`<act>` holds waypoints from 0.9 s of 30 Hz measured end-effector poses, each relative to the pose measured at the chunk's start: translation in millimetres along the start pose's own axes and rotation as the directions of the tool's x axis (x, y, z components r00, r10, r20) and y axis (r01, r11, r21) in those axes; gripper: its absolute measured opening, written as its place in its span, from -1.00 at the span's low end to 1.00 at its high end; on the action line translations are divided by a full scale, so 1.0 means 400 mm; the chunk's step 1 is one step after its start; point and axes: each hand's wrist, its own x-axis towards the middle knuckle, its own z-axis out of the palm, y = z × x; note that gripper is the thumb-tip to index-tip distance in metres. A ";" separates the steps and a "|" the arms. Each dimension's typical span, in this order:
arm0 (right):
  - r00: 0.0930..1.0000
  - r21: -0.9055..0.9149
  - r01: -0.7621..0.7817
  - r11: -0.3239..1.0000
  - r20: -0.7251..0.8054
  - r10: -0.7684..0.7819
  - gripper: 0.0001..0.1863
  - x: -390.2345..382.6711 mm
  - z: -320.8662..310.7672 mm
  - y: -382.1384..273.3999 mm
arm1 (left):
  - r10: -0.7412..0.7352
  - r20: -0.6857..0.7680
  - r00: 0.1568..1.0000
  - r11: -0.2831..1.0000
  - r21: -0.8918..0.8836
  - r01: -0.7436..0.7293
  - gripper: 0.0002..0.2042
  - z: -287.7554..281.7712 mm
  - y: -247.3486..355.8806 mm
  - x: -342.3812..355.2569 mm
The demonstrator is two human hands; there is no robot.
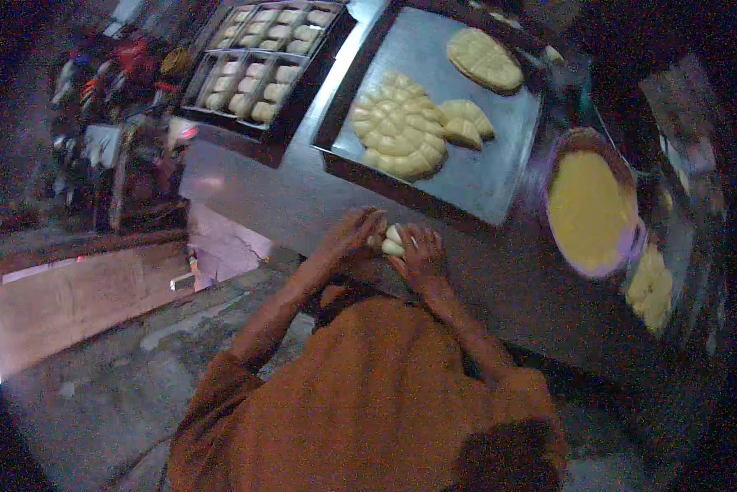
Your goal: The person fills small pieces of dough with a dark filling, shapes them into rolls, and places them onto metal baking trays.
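Near the table's front edge, my two hands come together around small pale pieces of dough point(395, 240). My left hand point(357, 233) has its curled fingers against their left side. From the right, my right hand point(423, 256) closes its fingers over them. Beyond my hands lies a metal baking tray point(483, 176). On it sit a large round dough shape point(399, 123) made of many segments, a smaller scored dough piece point(467, 123) touching its right side, and a scored oval dough piece point(483, 60) farther back.
A dark tray point(263, 135) at the far left holds pans with rows of dough rolls point(245, 86). To the right stands a basin point(591, 205) of yellow contents, with a pale dough piece point(651, 289) beside it. Cluttered objects point(122, 123) stand left of the table.
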 end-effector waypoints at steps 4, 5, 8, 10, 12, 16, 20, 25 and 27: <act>0.987 0.139 0.107 0.984 -0.133 -0.089 -0.17 -0.006 0.024 -0.010 | 0.180 0.100 0.979 0.984 -0.013 -0.179 -0.51 0.040 -0.065 0.003; 0.988 0.116 0.066 0.991 -0.145 -0.049 -0.17 0.001 -0.014 -0.031 | 0.263 0.060 0.963 0.958 0.101 -0.268 -0.52 0.041 -0.077 0.004; 0.994 -0.007 0.028 1.000 -0.107 -0.029 -0.13 0.018 -0.074 -0.075 | 0.291 0.124 0.949 0.953 0.047 -0.298 -0.58 0.013 -0.048 0.017; 0.996 -0.125 0.063 0.990 -0.062 -0.071 -0.12 -0.003 -0.014 -0.016 | 0.269 0.206 0.941 0.963 -0.024 -0.269 -0.61 -0.046 -0.016 0.039; 0.981 -0.153 0.143 0.978 -0.111 -0.161 -0.13 -0.031 0.080 0.065 | 0.253 0.185 0.950 0.960 0.074 -0.270 -0.64 -0.059 0.003 0.034; 0.958 -0.102 0.100 0.990 0.280 -0.068 -0.25 0.035 -0.067 0.053 | 0.159 0.178 0.971 0.968 -0.219 -0.118 -0.65 0.138 -0.027 0.057; 0.704 0.170 -0.154 0.973 0.710 -0.013 -0.31 0.292 -0.215 -0.089 | 0.258 0.253 0.933 0.758 -0.651 -0.033 -0.55 0.086 -0.123 0.068; 0.637 0.232 0.141 0.962 0.723 -0.268 -0.38 0.698 -0.276 -0.265 | 0.013 0.316 0.949 0.517 -0.814 0.264 -0.61 -0.454 -0.320 0.085; 0.563 0.191 0.332 0.924 0.745 -0.357 -0.36 0.923 -0.240 -0.366 | -0.223 -0.034 0.974 0.691 -0.710 0.133 -0.60 -0.356 -0.458 0.078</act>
